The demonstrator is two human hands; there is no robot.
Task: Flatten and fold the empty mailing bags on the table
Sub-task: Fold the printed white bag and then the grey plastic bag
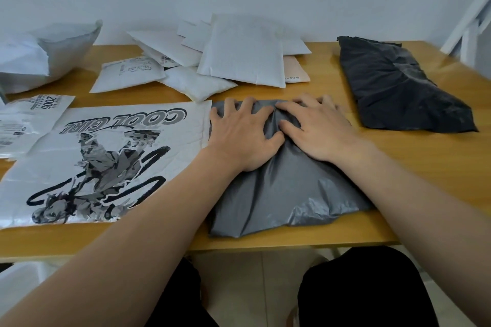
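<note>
Grey mailing bag (279, 188) pressed flat on the wooden table (425, 162), left hand (244, 130) and right hand (318, 127) spread open on it, nothing gripped, black bag (393, 85) at far right

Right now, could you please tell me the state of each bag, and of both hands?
grey bag: wrinkled, pressed under both hands.
left hand: fingers spread, pressing the bag.
right hand: fingers spread, pressing the bag.
black bag: crumpled, untouched.
printed white bag: lying flat.
white mailers: loosely piled.
</note>
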